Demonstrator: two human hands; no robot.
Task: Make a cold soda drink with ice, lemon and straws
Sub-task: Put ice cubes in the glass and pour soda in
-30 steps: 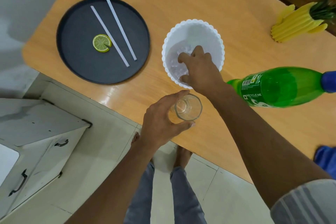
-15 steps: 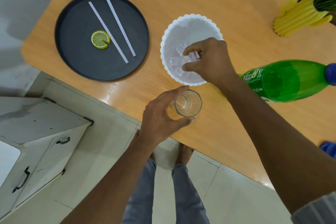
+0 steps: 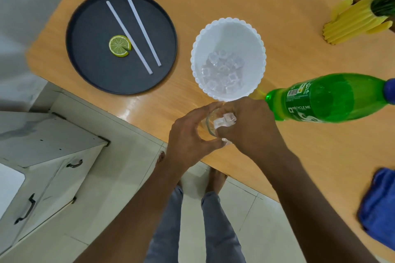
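Left hand [image 3: 190,134] grips one glass [image 3: 210,121]; right hand [image 3: 248,126] pinches ice cubes [image 3: 225,119] over it. Beside glass: one ice bowl [image 3: 227,28], one soda bottle [image 3: 333,97]. Tray [image 3: 89,66]: two straws [image 3: 129,36], one lemon slice [image 3: 119,46].

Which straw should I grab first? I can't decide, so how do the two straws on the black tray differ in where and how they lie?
The left straw lies wholly inside the black tray, and the lemon slice sits right against it. The right straw pokes its far end out over the tray's rim and has nothing beside it. Both are white, straight, lying flat and slanted nearly parallel.
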